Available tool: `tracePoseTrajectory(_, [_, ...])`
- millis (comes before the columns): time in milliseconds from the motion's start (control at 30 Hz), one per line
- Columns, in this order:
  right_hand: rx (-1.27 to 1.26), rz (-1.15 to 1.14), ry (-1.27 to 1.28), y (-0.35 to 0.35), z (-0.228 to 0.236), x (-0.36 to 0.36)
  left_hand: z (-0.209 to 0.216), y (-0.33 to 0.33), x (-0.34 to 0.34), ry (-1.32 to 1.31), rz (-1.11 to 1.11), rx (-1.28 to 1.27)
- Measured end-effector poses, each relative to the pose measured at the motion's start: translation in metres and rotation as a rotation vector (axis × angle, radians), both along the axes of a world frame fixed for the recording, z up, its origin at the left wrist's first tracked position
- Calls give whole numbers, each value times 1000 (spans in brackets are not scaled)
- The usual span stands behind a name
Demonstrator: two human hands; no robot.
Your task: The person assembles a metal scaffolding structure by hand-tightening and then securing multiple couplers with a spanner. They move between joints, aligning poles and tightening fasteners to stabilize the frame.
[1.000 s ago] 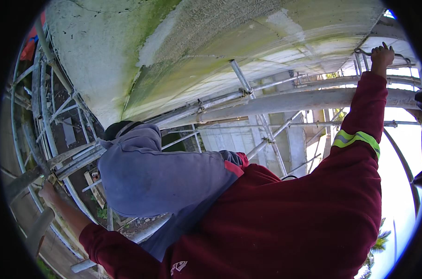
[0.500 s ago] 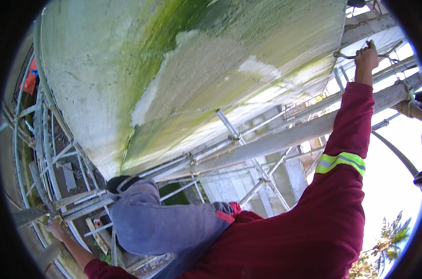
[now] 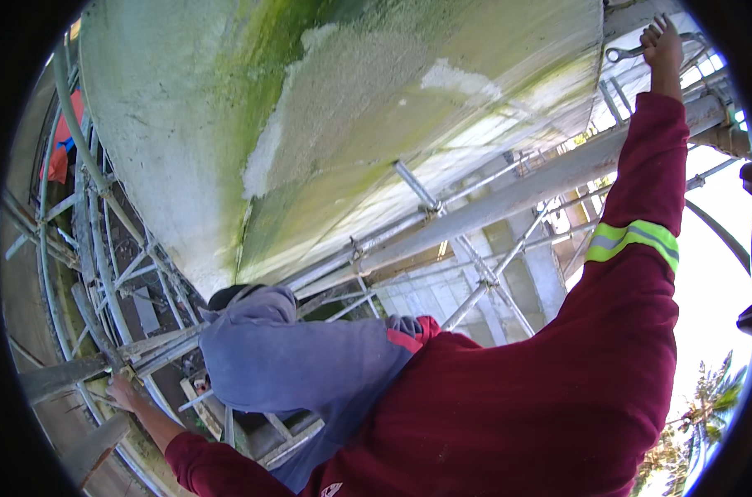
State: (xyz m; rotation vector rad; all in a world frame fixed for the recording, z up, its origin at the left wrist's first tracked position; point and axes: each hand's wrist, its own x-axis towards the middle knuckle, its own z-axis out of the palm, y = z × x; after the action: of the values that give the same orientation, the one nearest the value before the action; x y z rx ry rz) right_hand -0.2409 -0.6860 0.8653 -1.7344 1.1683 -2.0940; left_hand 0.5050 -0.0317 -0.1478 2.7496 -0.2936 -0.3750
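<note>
My right hand [image 3: 662,45] is raised at the upper right, its fingers closed round a metal wrench [image 3: 615,55]. One ring end of the wrench sticks out left of the hand, close to the edge of the concrete wall. The other end shows to the right of the hand. Far down at the lower left, my left hand [image 3: 124,393] is closed on a scaffold pole [image 3: 103,348] near a joint; its fingertips are partly hidden. Both arms are stretched wide apart, in dark red sleeves.
A large concrete wall [image 3: 351,108] with green stains and a rough patch fills the upper middle. A thick scaffold tube [image 3: 508,228] runs diagonally below it, with thinner crossed tubes and clamps. My bent grey-trousered leg [image 3: 301,356] rests among the poles. Ground lies far below.
My right hand has moved up with the wrench, which is now tilted differently. My left hand stays at the same joint. The whole view has shifted slightly.
</note>
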Motion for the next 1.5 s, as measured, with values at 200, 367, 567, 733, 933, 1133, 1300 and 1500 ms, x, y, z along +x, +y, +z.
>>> tracePoseTrajectory(200, [15, -6, -94, 48, -42, 73, -15, -11, -31, 29, 252, -133])
tracePoseTrajectory(367, [37, -19, -44, 61, -21, 76, -10, -13, -33, 5, 265, -140])
tracePoseTrajectory(567, [28, 218, -164, 79, 7, 69, -8, -27, -47, -19, 238, -151])
tracePoseTrajectory(733, [-149, 264, 121, 68, 3, 119, 7, -4, -51, 23, 319, -87])
tracePoseTrajectory(933, [-215, -242, 507, -10, 43, 108, 61, -60, -80, 145, 557, -161])
tracePoseTrajectory(1133, [-448, -84, 697, -53, -5, 108, 130, -63, -94, 67, 695, -252])
tracePoseTrajectory(1300, [-296, 454, 201, 4, -167, 157, 146, -68, -114, -91, 530, -310])
tracePoseTrajectory(1500, [45, 937, 623, 171, -428, 298, 175, -95, -118, -180, 733, -372])
